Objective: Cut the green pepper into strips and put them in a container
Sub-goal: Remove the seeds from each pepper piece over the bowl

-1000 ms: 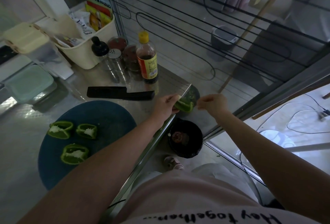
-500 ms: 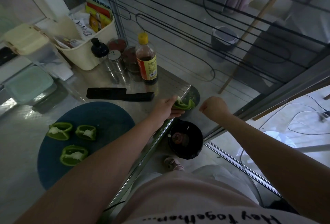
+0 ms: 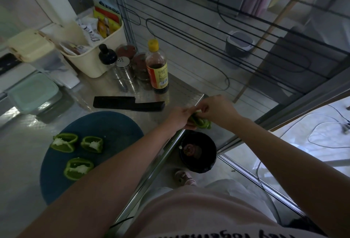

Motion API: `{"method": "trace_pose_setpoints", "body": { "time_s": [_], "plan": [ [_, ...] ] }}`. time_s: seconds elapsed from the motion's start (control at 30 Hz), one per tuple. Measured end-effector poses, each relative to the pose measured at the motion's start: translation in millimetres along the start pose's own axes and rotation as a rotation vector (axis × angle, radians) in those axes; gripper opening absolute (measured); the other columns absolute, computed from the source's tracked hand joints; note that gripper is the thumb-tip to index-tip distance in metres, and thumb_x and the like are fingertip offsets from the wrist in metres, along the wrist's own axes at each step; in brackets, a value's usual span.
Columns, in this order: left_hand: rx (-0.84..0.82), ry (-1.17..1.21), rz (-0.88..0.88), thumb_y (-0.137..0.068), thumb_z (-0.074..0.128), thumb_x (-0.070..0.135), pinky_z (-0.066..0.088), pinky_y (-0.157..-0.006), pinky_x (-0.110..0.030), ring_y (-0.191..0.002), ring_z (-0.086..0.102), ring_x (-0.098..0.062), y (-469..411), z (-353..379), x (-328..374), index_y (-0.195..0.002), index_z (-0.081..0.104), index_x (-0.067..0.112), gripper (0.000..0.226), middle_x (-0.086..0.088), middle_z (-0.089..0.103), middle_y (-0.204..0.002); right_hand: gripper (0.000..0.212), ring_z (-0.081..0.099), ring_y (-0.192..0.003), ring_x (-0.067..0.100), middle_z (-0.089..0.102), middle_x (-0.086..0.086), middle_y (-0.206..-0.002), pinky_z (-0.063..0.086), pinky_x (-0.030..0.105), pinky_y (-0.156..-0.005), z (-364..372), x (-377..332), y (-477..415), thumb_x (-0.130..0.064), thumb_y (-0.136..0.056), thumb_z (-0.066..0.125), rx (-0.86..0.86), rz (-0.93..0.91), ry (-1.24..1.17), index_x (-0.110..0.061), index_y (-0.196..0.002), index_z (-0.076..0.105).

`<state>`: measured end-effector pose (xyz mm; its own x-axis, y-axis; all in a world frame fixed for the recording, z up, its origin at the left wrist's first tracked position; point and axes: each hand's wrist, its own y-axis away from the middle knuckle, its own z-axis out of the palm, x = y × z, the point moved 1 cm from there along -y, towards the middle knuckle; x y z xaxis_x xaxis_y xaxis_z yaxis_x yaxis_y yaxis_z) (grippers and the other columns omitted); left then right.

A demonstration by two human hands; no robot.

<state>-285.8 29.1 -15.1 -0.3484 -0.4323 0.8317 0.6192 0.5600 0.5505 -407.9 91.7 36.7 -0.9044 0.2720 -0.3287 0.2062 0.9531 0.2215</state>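
Held just past the steel table [image 3: 181, 90] edge, above one black bin [image 3: 198, 151]: one pepper quarter [image 3: 201, 123], long axis slanting left to right. Gripped in left hand [image 3: 179, 117], fingers curled beneath; pale core pinched by right hand [image 3: 219, 110] fingers. On one blue board [image 3: 109, 126], three more quarters [image 3: 64, 142] (cut sides up); one black knife [image 3: 128, 103] beside.

I see my left hand [image 3: 180, 117] gripping a pepper piece [image 3: 201, 123] just past the counter edge [image 3: 170, 148], above a black bin [image 3: 213, 148]. My right hand [image 3: 217, 111] pinches its pale top. Three other pepper pieces [image 3: 92, 144] lie on the blue board [image 3: 113, 129], with a knife [image 3: 128, 103] beside it.
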Motion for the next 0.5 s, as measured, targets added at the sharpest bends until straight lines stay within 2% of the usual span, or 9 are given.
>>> {"method": "trace_pose_setpoints", "body": {
  "time_s": [0.1, 0.17, 0.27, 0.37, 0.43, 0.5],
  "plan": [
    [-0.055, 0.05, -0.029, -0.096, 0.051, 0.023, 0.058, -0.066, -0.029, -0.064, 0.068, -0.018, 0.6, 0.5, 4.3, -0.103, 0.059, 0.0, 0.025, -0.013, 0.069, -0.078, 0.023, 0.064, -0.079, 0.017, 0.071, 0.005, -0.089, 0.032, 0.009, -0.045, 1.0, -0.6, -3.8, -0.022, -0.088, 0.055, -0.014, 0.029, 0.066, -0.013, -0.1, 0.071],
    [-0.095, 0.071, -0.05, -0.094, 0.054, 0.019, 0.058, -0.064, -0.027, -0.06, 0.067, -0.014, 2.4, 3.7, 7.9, -0.101, 0.059, 0.005, 0.016, -0.008, 0.068, -0.072, 0.022, 0.06, -0.074, 0.016, 0.068, 0.003, -0.083, 0.03, 0.009, -0.044, 2.7, 2.5, -5.8, -0.02, -0.086, 0.055, -0.025, 0.056, 0.063, -0.012, -0.099, 0.071],
    [-0.105, 0.041, -0.036, -0.095, 0.051, 0.012, 0.057, -0.064, -0.026, -0.062, 0.067, -0.013, 3.4, 6.4, 11.9, -0.114, 0.057, 0.001, 0.023, -0.012, 0.065, -0.084, 0.021, 0.054, -0.068, 0.013, 0.066, 0.004, -0.079, 0.029, 0.009, -0.044, 3.5, 4.4, -5.9, -0.021, -0.088, 0.054, -0.024, 0.054, 0.055, -0.013, -0.099, 0.07],
    [-0.061, -0.02, -0.035, -0.095, 0.051, 0.012, 0.057, -0.063, -0.026, -0.072, 0.065, -0.021, 3.0, 3.1, 12.2, -0.12, 0.054, -0.008, 0.032, -0.021, 0.063, -0.098, 0.019, 0.05, -0.066, 0.012, 0.059, 0.005, -0.073, 0.032, 0.013, -0.045, 3.4, 2.3, -4.0, -0.02, -0.091, 0.05, -0.043, 0.008, 0.11, -0.012, -0.087, 0.067],
    [-0.038, -0.055, -0.033, -0.095, 0.052, 0.012, 0.057, -0.059, -0.024, -0.072, 0.063, -0.023, 3.8, 1.3, 12.1, -0.12, 0.055, -0.009, 0.033, -0.021, 0.062, -0.096, 0.018, 0.048, -0.067, 0.011, 0.055, 0.004, -0.071, 0.026, 0.018, -0.047, 5.1, 2.8, -4.1, -0.02, -0.091, 0.05, -0.034, -0.038, 0.132, -0.014, -0.081, 0.063],
    [-0.036, -0.102, -0.018, -0.094, 0.053, 0.012, 0.057, -0.056, -0.022, -0.068, 0.062, -0.021, 4.3, 0.2, 12.0, -0.117, 0.056, -0.01, 0.032, -0.018, 0.062, -0.091, 0.022, 0.05, -0.066, 0.011, 0.063, 0.007, -0.075, 0.027, 0.014, -0.051, 7.6, 5.9, -5.3, -0.021, -0.092, 0.05, -0.048, -0.07, 0.117, -0.008, -0.09, 0.068]
  ]
}}
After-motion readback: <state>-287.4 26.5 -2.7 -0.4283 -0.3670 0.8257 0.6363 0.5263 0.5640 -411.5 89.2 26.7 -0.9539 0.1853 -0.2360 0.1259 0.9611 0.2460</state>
